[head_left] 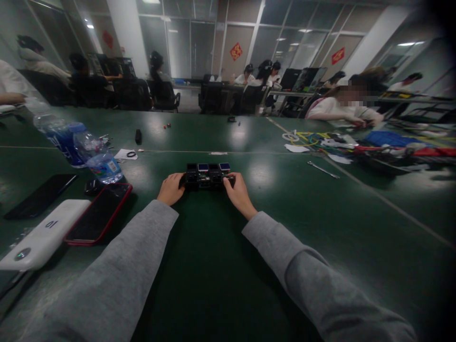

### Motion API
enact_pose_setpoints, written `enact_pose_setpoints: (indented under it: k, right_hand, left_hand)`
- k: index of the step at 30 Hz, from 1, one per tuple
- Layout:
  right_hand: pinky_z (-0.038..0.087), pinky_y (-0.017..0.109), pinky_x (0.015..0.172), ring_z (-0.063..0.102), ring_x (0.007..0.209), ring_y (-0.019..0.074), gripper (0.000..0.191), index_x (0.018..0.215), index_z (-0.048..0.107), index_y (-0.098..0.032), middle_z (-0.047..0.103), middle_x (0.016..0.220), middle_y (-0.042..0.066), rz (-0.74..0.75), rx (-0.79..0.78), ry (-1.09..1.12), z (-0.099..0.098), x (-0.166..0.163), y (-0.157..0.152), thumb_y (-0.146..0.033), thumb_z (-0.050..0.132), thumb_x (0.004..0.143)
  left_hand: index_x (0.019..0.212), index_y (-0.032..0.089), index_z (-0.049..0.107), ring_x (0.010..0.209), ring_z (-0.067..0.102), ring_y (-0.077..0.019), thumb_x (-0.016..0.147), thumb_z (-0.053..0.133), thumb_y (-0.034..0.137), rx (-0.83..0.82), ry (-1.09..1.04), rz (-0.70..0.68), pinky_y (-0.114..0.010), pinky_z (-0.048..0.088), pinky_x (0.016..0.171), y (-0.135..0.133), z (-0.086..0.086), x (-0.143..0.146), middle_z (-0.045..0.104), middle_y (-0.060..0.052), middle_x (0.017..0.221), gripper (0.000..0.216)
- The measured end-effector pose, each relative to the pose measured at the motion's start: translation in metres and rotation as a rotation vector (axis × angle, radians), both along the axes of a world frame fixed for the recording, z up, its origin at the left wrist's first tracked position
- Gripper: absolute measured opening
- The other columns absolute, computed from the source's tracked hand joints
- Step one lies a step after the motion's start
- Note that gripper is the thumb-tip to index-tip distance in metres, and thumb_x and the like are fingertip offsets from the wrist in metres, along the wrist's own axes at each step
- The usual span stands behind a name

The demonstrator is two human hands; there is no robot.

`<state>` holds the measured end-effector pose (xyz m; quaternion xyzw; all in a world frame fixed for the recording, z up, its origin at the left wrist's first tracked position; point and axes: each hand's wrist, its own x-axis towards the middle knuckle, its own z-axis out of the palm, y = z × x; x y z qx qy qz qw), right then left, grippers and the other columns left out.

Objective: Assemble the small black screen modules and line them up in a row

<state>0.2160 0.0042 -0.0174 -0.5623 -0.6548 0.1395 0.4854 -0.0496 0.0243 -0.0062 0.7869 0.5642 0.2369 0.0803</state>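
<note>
A black device made of block-like modules, with two small bluish screens or panels on top (208,176), lies on the green tabletop in front of me. My left hand (171,188) is closed around its left end. At the other end my right hand (239,191) grips it, thumb on the near face and fingers behind. Both forearms, in grey sleeves, stretch forward over the table. The device's exact kind is not clear, and its far side is hidden.
Left of me lie a red-cased phone (99,213), a white power bank (44,232), a black phone (41,194) and plastic bottles (101,159). Toward the right are a wrench (322,169) and a heap of cables (384,147). A person (342,107) sits across the table.
</note>
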Motion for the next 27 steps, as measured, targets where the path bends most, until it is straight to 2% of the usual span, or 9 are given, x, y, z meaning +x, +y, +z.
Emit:
enact_pose_setpoints:
  k: [7,12,19,23,27]
  right_hand:
    - [0.047,0.037,0.08,0.057,0.088,0.0225,0.026,0.102,0.052,-0.017,0.058,0.098,0.008,-0.002,0.004,0.029,0.001,0.001,-0.001,-0.039,0.053,0.087]
    - [0.046,0.036,0.078,0.057,0.086,0.0225,0.023,0.101,0.05,-0.017,0.058,0.096,0.009,-0.087,0.01,-0.013,0.003,0.002,-0.003,-0.033,0.053,0.085]
    - [0.048,0.036,0.074,0.059,0.086,0.024,0.029,0.099,0.048,-0.019,0.06,0.096,0.008,-0.083,-0.05,-0.071,0.01,0.006,-0.011,-0.037,0.059,0.079]
    - [0.049,0.037,0.071,0.062,0.079,0.0238,0.03,0.093,0.048,-0.021,0.063,0.088,0.007,-0.062,-0.13,-0.165,0.019,0.039,-0.031,-0.04,0.06,0.074]
    - [0.051,0.039,0.068,0.063,0.073,0.0253,0.043,0.101,0.048,-0.021,0.064,0.089,0.009,-0.107,-0.171,-0.253,0.017,0.119,-0.083,-0.05,0.057,0.071]
  left_hand:
    - [0.127,0.019,0.05,0.121,0.05,-0.0253,0.082,0.051,0.015,-0.003,0.021,0.013,-0.047,0.04,0.104,0.003,-0.004,-0.001,0.057,-0.009,0.128,0.045]
    - [0.127,0.018,0.05,0.122,0.049,-0.0253,0.083,0.05,0.016,-0.002,0.015,0.015,-0.046,0.039,0.105,0.003,-0.004,-0.001,0.056,-0.009,0.129,0.044]
    - [0.127,0.017,0.05,0.123,0.049,-0.0254,0.083,0.051,0.016,-0.026,0.023,0.015,-0.046,0.04,0.104,0.002,-0.002,-0.001,0.055,-0.01,0.13,0.043]
    - [0.128,0.017,0.05,0.124,0.048,-0.0261,0.084,0.05,0.017,-0.026,0.023,0.015,-0.045,0.04,0.104,0.0,0.0,0.0,0.055,-0.01,0.131,0.044]
    - [0.127,0.016,0.05,0.124,0.048,-0.026,0.083,0.05,0.016,-0.023,0.027,0.021,-0.045,0.04,0.105,-0.001,0.001,0.001,0.056,-0.01,0.13,0.044]
